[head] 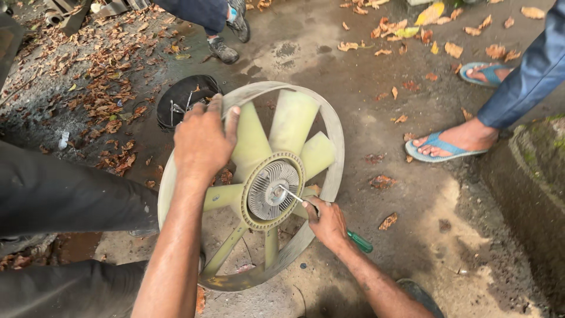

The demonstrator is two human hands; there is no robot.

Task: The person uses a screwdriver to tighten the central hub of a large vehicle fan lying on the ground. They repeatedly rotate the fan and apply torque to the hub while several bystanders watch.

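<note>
A large pale yellow-green radiator fan [294,118] with a ring rim stands tilted on the wet concrete ground. At its centre sits a round finned metal clutch hub [271,189]. My left hand [203,138] rests on the upper left rim and a blade, steadying the fan. My right hand [326,222] grips a screwdriver [359,241] with a green handle. Its metal shaft points up-left, and the tip touches the middle of the hub.
A black round part [182,97] lies behind the fan. My dark trouser legs [65,194] fill the left side. Another person's feet in blue sandals [447,147] stand at right, and a person in shoes [223,50] stands at top. Dry leaves litter the ground. A kerb [529,194] runs along the right.
</note>
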